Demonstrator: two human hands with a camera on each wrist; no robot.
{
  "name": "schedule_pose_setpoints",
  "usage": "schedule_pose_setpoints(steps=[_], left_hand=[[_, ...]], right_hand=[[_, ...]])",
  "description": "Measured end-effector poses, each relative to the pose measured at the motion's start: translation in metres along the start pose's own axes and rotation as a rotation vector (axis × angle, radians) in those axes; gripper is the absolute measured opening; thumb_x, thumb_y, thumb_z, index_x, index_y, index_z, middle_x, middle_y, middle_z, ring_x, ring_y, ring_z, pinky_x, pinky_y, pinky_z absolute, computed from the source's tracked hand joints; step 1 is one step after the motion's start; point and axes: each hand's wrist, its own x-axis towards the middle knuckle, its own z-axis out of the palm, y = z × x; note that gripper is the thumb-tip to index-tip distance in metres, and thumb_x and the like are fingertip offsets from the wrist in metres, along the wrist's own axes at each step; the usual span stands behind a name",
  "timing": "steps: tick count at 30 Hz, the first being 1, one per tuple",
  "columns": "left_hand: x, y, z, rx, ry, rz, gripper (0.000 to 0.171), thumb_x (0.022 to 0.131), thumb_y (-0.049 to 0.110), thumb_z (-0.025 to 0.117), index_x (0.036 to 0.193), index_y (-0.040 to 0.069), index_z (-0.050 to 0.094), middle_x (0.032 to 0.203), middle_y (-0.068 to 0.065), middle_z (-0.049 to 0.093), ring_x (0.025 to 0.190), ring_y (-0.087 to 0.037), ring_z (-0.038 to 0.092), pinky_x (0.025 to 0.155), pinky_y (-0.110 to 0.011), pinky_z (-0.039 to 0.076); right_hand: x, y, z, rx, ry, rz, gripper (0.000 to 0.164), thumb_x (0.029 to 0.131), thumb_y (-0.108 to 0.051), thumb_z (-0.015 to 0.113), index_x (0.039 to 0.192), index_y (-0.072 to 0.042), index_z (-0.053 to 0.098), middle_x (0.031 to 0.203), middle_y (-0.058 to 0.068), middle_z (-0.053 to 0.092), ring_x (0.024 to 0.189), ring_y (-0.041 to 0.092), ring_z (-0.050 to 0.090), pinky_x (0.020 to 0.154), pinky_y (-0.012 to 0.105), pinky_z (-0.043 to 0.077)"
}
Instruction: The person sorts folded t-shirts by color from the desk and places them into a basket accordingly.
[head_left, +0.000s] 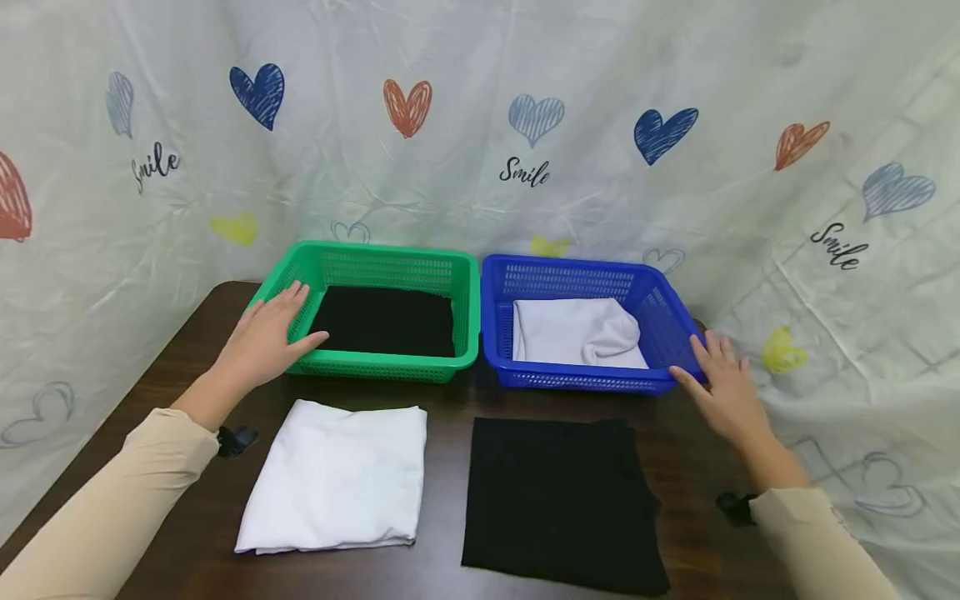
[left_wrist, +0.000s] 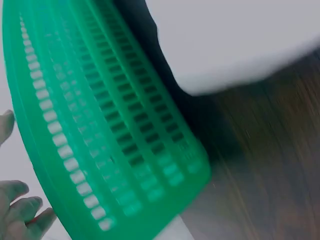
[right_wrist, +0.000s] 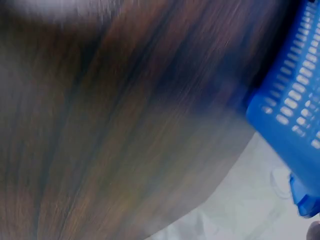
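Note:
In the head view my left hand [head_left: 266,335] is spread over the near left corner of the green basket [head_left: 397,364], its fingers straight and the thumb along the rim. Folded black cloth [head_left: 382,321] lies inside that basket. My right hand [head_left: 723,387] is at the near right corner of the blue basket [head_left: 585,379], fingertips right at the rim and fingers extended. White folded cloth [head_left: 573,332] lies in the blue basket, one corner bunched up. The left wrist view shows left fingers [left_wrist: 20,200] beside the green rim. Only a fingertip of the right hand shows in the right wrist view.
On the dark wooden table [head_left: 446,500], a white folded cloth [head_left: 337,479] lies in front of the green basket. A black folded cloth [head_left: 558,504] lies in front of the blue one. Behind the baskets hangs a pale curtain [head_left: 465,167] printed with hearts.

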Motion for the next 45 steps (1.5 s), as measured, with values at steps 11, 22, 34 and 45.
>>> schedule_pose_setpoints(steps=[11, 22, 34, 45], left_hand=[[-0.005, 0.039, 0.021, -0.053, 0.031, 0.066, 0.088, 0.099, 0.049, 0.057, 0.159, 0.005, 0.011, 0.167, -0.015, 0.015, 0.153, -0.038, 0.018, 0.124, -0.059, 0.010], [-0.015, 0.072, 0.041, -0.111, 0.026, 0.151, 0.088, 0.096, 0.046, 0.062, 0.159, 0.006, 0.015, 0.167, -0.014, 0.016, 0.154, -0.036, 0.016, 0.125, -0.057, 0.012], [-0.022, 0.093, 0.048, -0.069, 0.041, 0.206, 0.084, 0.096, 0.047, 0.061, 0.158, 0.005, 0.023, 0.165, -0.014, 0.023, 0.153, -0.033, 0.023, 0.124, -0.057, 0.015], [-0.038, 0.118, 0.062, -0.082, 0.073, 0.286, 0.087, 0.093, 0.049, 0.065, 0.157, 0.006, 0.025, 0.164, -0.011, 0.027, 0.152, -0.030, 0.027, 0.125, -0.056, 0.016]], right_hand=[[-0.014, -0.014, 0.007, 0.015, 0.008, -0.037, 0.077, 0.103, -0.046, 0.047, 0.158, -0.001, 0.016, 0.164, 0.027, -0.001, 0.153, 0.040, -0.011, 0.120, 0.066, -0.012], [-0.018, -0.030, 0.016, 0.058, 0.008, -0.049, 0.081, 0.101, -0.045, 0.054, 0.158, -0.002, 0.017, 0.164, 0.029, 0.000, 0.153, 0.043, -0.009, 0.123, 0.059, -0.011], [-0.033, -0.051, 0.019, 0.089, 0.015, -0.064, 0.082, 0.098, -0.042, 0.059, 0.159, -0.004, 0.017, 0.165, 0.026, 0.003, 0.153, 0.045, -0.003, 0.123, 0.060, -0.009], [-0.053, -0.069, 0.022, 0.149, 0.030, -0.066, 0.082, 0.098, -0.037, 0.061, 0.160, -0.009, 0.016, 0.167, 0.020, -0.001, 0.154, 0.043, -0.005, 0.124, 0.058, -0.010]])
